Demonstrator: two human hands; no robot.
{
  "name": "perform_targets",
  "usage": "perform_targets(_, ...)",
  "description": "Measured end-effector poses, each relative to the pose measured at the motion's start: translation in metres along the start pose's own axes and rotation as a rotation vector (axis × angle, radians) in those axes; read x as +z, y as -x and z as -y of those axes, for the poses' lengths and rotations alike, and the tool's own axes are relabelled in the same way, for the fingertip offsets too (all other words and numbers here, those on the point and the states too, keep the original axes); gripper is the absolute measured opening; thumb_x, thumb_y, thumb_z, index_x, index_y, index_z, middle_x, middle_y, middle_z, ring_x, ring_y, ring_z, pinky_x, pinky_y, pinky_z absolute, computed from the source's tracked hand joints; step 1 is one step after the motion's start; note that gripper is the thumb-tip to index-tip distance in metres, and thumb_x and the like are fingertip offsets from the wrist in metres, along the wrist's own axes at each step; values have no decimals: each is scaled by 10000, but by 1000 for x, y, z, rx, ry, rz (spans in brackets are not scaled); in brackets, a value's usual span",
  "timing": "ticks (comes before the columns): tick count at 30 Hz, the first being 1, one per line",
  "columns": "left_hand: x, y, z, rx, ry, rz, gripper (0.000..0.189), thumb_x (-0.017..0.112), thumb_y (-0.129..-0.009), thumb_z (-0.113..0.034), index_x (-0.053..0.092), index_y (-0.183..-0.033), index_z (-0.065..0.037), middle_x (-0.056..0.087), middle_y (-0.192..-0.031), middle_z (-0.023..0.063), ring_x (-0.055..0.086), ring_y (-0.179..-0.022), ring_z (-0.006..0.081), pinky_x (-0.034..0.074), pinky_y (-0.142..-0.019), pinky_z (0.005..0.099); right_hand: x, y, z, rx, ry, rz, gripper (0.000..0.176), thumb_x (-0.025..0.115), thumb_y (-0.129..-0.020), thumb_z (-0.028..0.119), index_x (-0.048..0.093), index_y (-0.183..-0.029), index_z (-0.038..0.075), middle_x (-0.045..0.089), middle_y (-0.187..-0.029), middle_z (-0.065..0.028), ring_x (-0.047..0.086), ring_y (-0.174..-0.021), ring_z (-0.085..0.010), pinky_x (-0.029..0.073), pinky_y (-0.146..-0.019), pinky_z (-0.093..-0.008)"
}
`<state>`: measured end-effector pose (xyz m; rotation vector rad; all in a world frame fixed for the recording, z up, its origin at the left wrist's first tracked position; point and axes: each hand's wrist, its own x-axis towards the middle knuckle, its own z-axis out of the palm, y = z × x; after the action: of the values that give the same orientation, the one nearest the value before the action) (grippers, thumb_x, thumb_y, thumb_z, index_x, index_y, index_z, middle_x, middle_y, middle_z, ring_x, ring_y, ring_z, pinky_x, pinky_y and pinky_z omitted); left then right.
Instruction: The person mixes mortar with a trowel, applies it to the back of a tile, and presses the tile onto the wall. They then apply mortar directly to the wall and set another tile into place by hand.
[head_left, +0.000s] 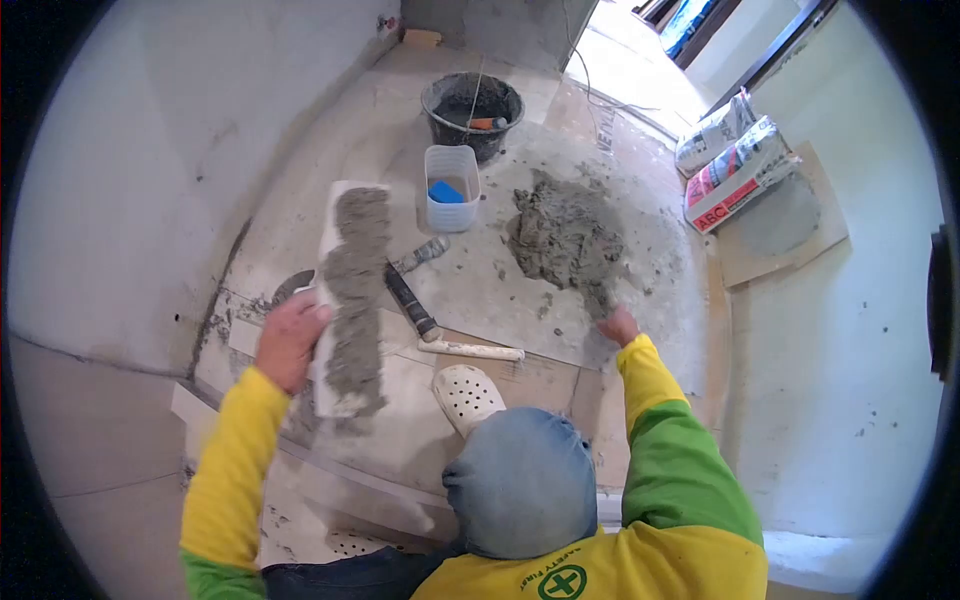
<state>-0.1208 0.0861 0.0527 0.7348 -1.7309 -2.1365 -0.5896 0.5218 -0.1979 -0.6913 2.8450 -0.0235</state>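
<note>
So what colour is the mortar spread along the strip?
The mortar is grey, as the head view shows.

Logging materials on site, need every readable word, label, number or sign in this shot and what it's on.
"ABC": front bag by the right wall
"SAFETY FIRST": yellow-and-green shirt, beside a green cross in a circle
Unreadable: smaller print on the front bag, print on the rear bag, dark lettering on the floor near the doorway.
No clear numbers.
</note>
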Motion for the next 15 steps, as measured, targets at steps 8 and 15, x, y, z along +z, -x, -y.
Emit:
perform_targets(8,110,-110,48,129,538,23,370,505,-964,-86,460,-1320,4,600,-1216,102,595,-1069,185,477,-935,336,-77,90,54,132,-623,-40,372,709,-753,200,584,-1035,-8,673,-894,-183,657,-816,-327,515,-711,-414)
perform_targets(15,164,-147,64,65,846,-44,363,453,-971,-44,457,-1334,-57,583,-1241,101,600,-1079,222,492,-935,359,-107,169,122,-221,-961,-174,495,805,-734,228,624,-1156,41,660,-925,-144,633,-806,-214,507,-763,-328)
